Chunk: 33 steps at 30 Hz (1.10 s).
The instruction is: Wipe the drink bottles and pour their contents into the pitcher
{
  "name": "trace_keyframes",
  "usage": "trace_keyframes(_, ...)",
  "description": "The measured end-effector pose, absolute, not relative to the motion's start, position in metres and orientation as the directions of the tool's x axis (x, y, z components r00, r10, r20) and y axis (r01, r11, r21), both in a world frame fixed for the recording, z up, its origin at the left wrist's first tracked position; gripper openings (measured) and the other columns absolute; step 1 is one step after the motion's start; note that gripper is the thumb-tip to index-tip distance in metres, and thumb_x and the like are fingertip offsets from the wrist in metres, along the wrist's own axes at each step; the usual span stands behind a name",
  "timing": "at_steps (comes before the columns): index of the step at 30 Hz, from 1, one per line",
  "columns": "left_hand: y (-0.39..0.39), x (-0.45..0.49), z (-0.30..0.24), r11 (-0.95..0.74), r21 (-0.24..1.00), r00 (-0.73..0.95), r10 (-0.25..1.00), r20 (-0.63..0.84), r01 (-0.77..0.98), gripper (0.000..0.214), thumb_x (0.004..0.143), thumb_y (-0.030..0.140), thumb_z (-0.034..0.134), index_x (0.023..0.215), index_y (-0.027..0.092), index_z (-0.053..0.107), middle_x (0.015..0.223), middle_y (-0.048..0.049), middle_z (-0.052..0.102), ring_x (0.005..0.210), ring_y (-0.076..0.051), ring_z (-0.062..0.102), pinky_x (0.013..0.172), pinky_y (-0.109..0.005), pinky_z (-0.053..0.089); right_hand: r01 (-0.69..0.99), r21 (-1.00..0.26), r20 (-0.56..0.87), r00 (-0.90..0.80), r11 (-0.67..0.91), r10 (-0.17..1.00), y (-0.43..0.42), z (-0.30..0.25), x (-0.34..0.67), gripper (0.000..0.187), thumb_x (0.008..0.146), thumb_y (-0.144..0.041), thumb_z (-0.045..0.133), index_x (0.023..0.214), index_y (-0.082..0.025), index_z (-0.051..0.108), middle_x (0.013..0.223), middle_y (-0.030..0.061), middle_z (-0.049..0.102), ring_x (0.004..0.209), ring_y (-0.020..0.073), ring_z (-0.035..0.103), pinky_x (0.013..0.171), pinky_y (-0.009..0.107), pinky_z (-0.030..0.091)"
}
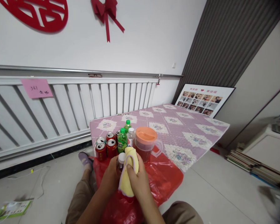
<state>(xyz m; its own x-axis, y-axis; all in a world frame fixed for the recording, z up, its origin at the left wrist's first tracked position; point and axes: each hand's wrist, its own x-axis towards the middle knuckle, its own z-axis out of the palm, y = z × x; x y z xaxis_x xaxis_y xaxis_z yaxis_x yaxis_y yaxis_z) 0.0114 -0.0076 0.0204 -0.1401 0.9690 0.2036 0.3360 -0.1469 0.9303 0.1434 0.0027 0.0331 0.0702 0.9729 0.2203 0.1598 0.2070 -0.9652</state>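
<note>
**Two hands on one small bottle, yellow cloth pressed against it**

Starting far left: a pink note is stuck on the white slatted panel, and below it a socked foot rests on the floor. Moving in, we reach the drinks cluster. There are red cans, green bottles, a clear bottle and a pitcher with an orange lid. All of them stand upright at the near corner of the purple patterned mattress, with a red plastic sheet spilling down over the edge towards the lap.

Now the centre, where the action is. The left hand is closed around the small bottle, fingers wrapped round its body so that little more than the white cap shows. The right hand is clamped on the yellow cloth, thumb laid across it, pushing the fabric against the bottle's right flank and up past the cap.

The bottle stands cap-up, its long axis close to vertical. It is sandwiched between the two palms, just this side of the pitcher and above the red sheet. It lies to the left of the right hand's grip and sits in the left hand. Whether its base touches the sheet I cannot tell.

Off to the right, a photo collage board leans on the dark ribbed wall, and a stack of books lies on the floor.
</note>
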Motion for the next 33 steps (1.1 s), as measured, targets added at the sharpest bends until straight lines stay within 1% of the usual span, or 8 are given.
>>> trace_keyframes(3, -0.009, 0.014, 0.022, -0.147, 0.932, -0.158, 0.965, 0.209, 0.33, 0.043, 0.083, 0.03, 0.061, 0.123, 0.019, 0.053, 0.123, -0.0112, 0.065, 0.108, -0.026, 0.064, 0.094, -0.04, 0.05, 0.183, -0.953, 0.26, 0.083, 0.241, 0.962, 0.004, 0.038, 0.138, 0.061, 0.08, -0.03, 0.059, 0.139, -0.02, 0.046, 0.14, 0.0124, 0.054, 0.127, 0.0261, 0.051, 0.109, 0.042, 0.039)
trace_keyframes(8, -0.006, 0.013, 0.015, -0.166, 0.902, -0.151, 0.958, 0.243, 0.398, 0.061, 0.074, 0.023, 0.069, 0.129, 0.017, 0.046, 0.125, -0.0129, 0.061, 0.11, -0.028, 0.063, 0.094, -0.041, 0.05, 0.16, -0.977, 0.158, 0.079, 0.144, 0.984, 0.015, 0.014, 0.15, 0.056, 0.084, -0.033, 0.054, 0.136, -0.016, 0.048, 0.135, 0.0138, 0.058, 0.123, 0.0255, 0.056, 0.107, 0.041, 0.041)
trace_keyframes(13, -0.001, -0.006, 0.018, -0.274, 0.867, 0.019, 0.956, 0.293, 0.417, 0.073, 0.069, 0.013, 0.069, 0.137, 0.019, 0.043, 0.137, -0.0132, 0.053, 0.13, -0.028, 0.049, 0.112, -0.044, 0.037, 0.144, -0.984, 0.116, 0.057, 0.106, 0.992, 0.016, -0.01, 0.16, 0.05, 0.082, -0.03, 0.055, 0.13, -0.017, 0.055, 0.127, 0.012, 0.065, 0.116, 0.0254, 0.062, 0.101, 0.041, 0.046)
trace_keyframes(17, 0.001, -0.017, 0.032, -0.242, 0.857, 0.111, 0.97, 0.215, 0.456, 0.068, 0.068, 0.016, 0.073, 0.132, 0.023, 0.052, 0.124, -0.0087, 0.059, 0.119, -0.028, 0.055, 0.104, -0.043, 0.044, 0.14, -0.984, 0.119, 0.062, 0.109, 0.991, 0.015, -0.012, 0.16, 0.05, 0.079, -0.03, 0.058, 0.128, -0.019, 0.057, 0.128, 0.0115, 0.065, 0.118, 0.0261, 0.06, 0.104, 0.042, 0.044)
trace_keyframes(21, 0.002, -0.012, 0.037, -0.246, 0.847, 0.065, 0.967, 0.244, 0.471, 0.059, 0.066, 0.017, 0.075, 0.122, 0.02, 0.059, 0.114, -0.0079, 0.061, 0.109, -0.028, 0.058, 0.1, -0.043, 0.046, 0.137, -0.984, 0.121, 0.065, 0.112, 0.99, 0.01, 0.006, 0.156, 0.055, 0.082, -0.033, 0.056, 0.134, -0.017, 0.052, 0.133, 0.0137, 0.061, 0.118, 0.0273, 0.06, 0.104, 0.044, 0.044)
trace_keyframes(24, 0.001, -0.001, 0.037, -0.277, 0.878, 0.012, 0.955, 0.296, 0.389, 0.058, 0.067, 0.022, 0.077, 0.121, 0.018, 0.056, 0.118, -0.0097, 0.062, 0.111, -0.028, 0.058, 0.1, -0.041, 0.047, 0.143, -0.976, 0.174, 0.075, 0.163, 0.982, 0.003, 0.024, 0.147, 0.06, 0.083, -0.034, 0.058, 0.14, -0.019, 0.046, 0.135, 0.0127, 0.058, 0.121, 0.0268, 0.057, 0.104, 0.042, 0.044)
trace_keyframes(29, -0.003, 0.011, 0.039, -0.152, 0.952, -0.003, 0.987, 0.158, 0.266, 0.043, 0.079, 0.026, 0.066, 0.119, 0.018, 0.053, 0.115, -0.0106, 0.068, 0.102, -0.026, 0.066, 0.089, -0.039, 0.054, 0.179, -0.96, 0.233, 0.099, 0.213, 0.967, 0.001, 0.031, 0.138, 0.064, 0.08, -0.029, 0.06, 0.141, -0.021, 0.045, 0.138, 0.0122, 0.056, 0.125, 0.027, 0.055, 0.106, 0.041, 0.042)
trace_keyframes(33, -0.002, 0.004, 0.03, -0.286, 0.898, 0.039, 0.956, 0.29, 0.335, 0.062, 0.071, 0.018, 0.071, 0.128, 0.016, 0.048, 0.127, -0.0143, 0.061, 0.116, -0.029, 0.06, 0.102, -0.045, 0.047, 0.147, -0.979, 0.157, 0.094, 0.142, 0.983, 0.015, 0.012, 0.147, 0.055, 0.081, -0.031, 0.057, 0.135, -0.018, 0.05, 0.132, 0.0124, 0.061, 0.12, 0.026, 0.058, 0.104, 0.041, 0.043)
